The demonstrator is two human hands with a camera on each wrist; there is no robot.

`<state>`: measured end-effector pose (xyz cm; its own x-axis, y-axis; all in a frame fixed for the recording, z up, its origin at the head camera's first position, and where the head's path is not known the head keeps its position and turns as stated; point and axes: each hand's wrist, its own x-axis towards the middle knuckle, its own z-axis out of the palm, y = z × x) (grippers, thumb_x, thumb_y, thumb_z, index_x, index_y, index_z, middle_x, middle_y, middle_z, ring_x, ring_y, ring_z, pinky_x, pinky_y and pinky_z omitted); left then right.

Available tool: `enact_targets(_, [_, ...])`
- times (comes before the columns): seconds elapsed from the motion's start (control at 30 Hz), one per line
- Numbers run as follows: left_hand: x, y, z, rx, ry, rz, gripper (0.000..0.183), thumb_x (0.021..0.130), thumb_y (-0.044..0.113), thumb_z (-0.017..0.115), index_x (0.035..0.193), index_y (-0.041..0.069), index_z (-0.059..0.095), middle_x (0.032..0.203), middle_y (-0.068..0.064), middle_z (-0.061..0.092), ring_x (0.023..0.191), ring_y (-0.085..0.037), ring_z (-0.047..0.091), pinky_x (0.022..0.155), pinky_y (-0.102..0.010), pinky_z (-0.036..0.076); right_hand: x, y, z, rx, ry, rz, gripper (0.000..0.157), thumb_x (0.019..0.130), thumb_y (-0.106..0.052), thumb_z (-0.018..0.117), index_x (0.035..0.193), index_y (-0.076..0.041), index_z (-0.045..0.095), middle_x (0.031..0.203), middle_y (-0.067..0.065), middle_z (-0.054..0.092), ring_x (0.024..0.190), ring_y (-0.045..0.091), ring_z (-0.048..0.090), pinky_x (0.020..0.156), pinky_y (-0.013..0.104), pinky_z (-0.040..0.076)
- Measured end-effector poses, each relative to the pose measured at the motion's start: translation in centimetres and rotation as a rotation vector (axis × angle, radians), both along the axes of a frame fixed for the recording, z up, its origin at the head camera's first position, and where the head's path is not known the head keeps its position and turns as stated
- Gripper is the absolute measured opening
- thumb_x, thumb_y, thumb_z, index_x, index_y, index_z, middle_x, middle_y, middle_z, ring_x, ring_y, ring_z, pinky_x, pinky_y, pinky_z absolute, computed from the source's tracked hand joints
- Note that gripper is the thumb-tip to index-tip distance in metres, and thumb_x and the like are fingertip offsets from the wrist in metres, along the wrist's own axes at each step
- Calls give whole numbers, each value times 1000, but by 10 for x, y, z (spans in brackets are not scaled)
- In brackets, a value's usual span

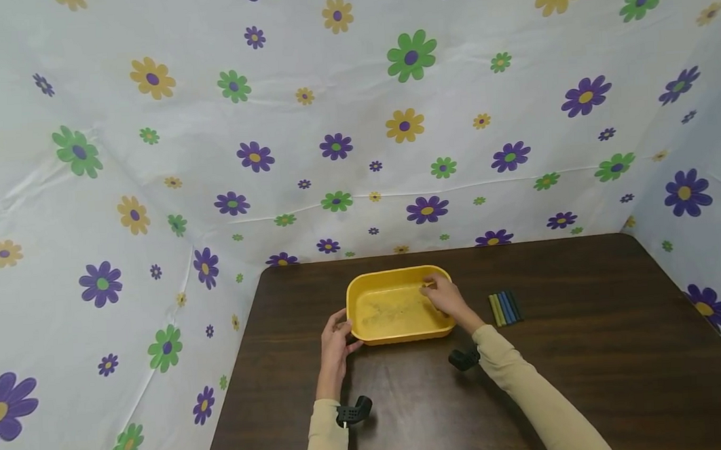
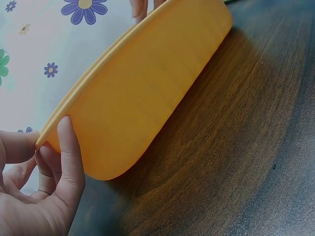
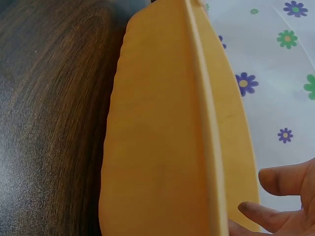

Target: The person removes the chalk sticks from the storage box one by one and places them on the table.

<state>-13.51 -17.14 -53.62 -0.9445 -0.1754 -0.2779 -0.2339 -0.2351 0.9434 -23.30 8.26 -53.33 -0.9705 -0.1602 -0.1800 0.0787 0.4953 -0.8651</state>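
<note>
A shallow yellow plastic tub [image 1: 396, 314] with rounded corners stands on the dark wooden table, some dark smudges on its floor. My left hand [image 1: 334, 349] pinches the tub's rim at the near left corner. In the left wrist view, the thumb of that left hand [image 2: 47, 177] lies over the rim and the fingers rest against the outer wall. Over the tub's right end reaches my right hand [image 1: 446, 297]. Its fingers are loosely bent and spread inside the rim, and nothing shows between them in the right wrist view, where the hand [image 3: 290, 196] is partly cut off.
Several coloured sticks [image 1: 505, 308], yellowish, blue and dark, lie side by side on the table [image 1: 605, 334] right of the tub. A white flower-printed sheet [image 1: 354, 103] hangs behind and at the sides. Each wrist carries a black camera [image 1: 354, 411].
</note>
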Motion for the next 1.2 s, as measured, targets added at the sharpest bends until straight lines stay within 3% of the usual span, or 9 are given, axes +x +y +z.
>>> enact_targets(0.13, [-1,-1,-3,-2,-3,-1,44,99,10,50,140,-1,41,125,-34,43,109,-49,49,76,-42,56,-2,-4,0,19,2,-1,45,97,-19,54,135,3,47,120,24,58,81,28,60,67,38,50])
enact_targets(0.23, [-6,-3,-14,-1,-3,8,44,99,11,50,140,0,41,125,-33,44,106,-46,52,74,-42,57,-4,-6,-3,51,27,-11,45,95,-16,55,134,6,47,123,25,57,109,36,55,86,48,48])
enact_targets(0.33, [-10,-4,-27,2,0,28,43,99,13,51,140,2,43,123,-31,46,103,-43,55,70,-39,57,-6,-9,-8,83,58,0,45,95,-14,56,133,8,46,121,25,57,108,37,56,87,47,49])
enact_targets(0.43, [-10,-3,-31,-13,3,44,42,99,15,52,139,4,45,121,-29,49,101,-39,58,68,-36,57,-6,-12,-10,117,67,10,46,94,-11,57,133,9,46,122,26,57,106,35,58,83,44,50])
enact_targets(0.73, [-7,-1,-30,-41,15,59,40,98,15,53,136,6,49,119,-27,51,97,-37,59,66,-34,57,-9,-20,-14,142,83,7,48,88,-6,64,131,9,48,123,25,57,109,37,57,85,46,50])
enact_targets(0.97, [-8,-2,-30,-31,9,51,41,98,15,53,138,5,47,121,-27,50,98,-37,59,67,-35,57,-10,-22,-26,226,204,53,47,80,7,62,126,10,52,109,24,61,98,36,59,81,46,50])
enact_targets(1.2, [-8,-4,-25,2,8,18,44,99,14,51,141,3,42,124,-31,46,105,-45,54,71,-38,57,-11,-24,-29,344,287,133,48,75,10,62,123,9,57,112,22,61,103,38,51,83,46,46])
